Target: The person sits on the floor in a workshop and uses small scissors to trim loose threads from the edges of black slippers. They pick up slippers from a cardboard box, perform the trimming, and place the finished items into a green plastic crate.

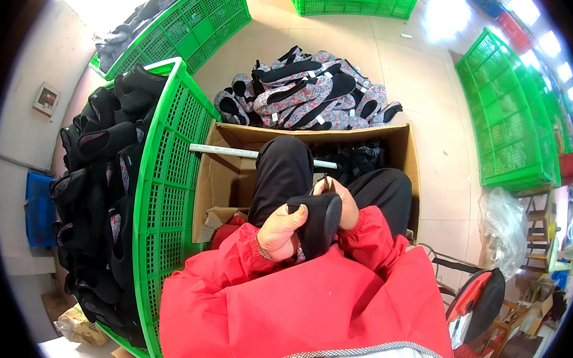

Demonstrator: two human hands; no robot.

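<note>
A black soft fabric shoe (317, 226) is held over my lap, its rounded end toward my body. My left hand (280, 233) grips its left side, the thumb lying on the black fabric. At the far right of the shoe my right hand (343, 204) is closed on it, fingers bent near its far end; part of that grip is hidden. A bit of patterned cloth shows under the shoe by my left fingers. Beyond my knees lies a heap of floral fabric shoes (303, 93) with black soles and small white tags.
A cardboard box (417, 178) stands around my legs, with a pale rod (224, 150) across it and dark items inside. At left, a green crate (171, 174) is full of black shoes (109, 145). More green crates (503, 118) stand right and behind. A clear plastic bag (505, 224) hangs at right.
</note>
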